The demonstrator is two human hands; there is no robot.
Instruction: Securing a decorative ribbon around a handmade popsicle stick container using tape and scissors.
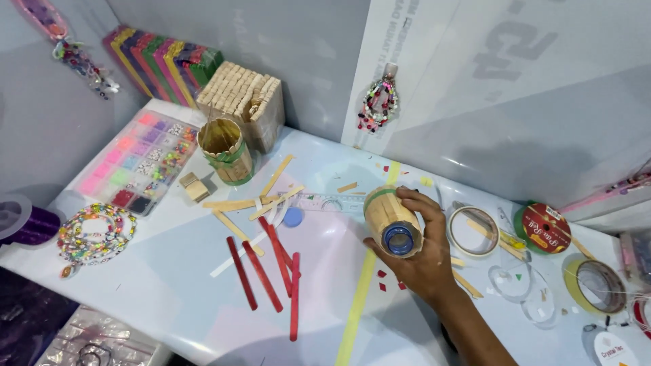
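One hand [424, 261] is seen, entering from the near right; which hand it is cannot be told with certainty, though it is taken as the right. Its grip is closed around a stick-clad bottle [391, 218], held tilted above the white table [169, 285] with its blue neck opening [399, 240] turned toward the camera. A green band is wrapped near the bottle's far end. The other hand is not shown. Near left of the bottle, several red craft sticks [261, 274] are laid loosely on the table, and a yellow strip [359, 298] is run from near to far beneath the hand. Further back, plain wooden sticks [251, 203], a blue cap [293, 217] and a clear ruler [329, 201] are scattered. To the right, tape rolls [472, 231] and a red ribbon spool [544, 228] are placed. To the left, a beaded loop [95, 232] and a bead organiser box [142, 163] are set. At the far side, a stick-covered cup [226, 152], a stack of plain sticks [243, 95] and coloured stick bundles [163, 61] are arranged against the wall.
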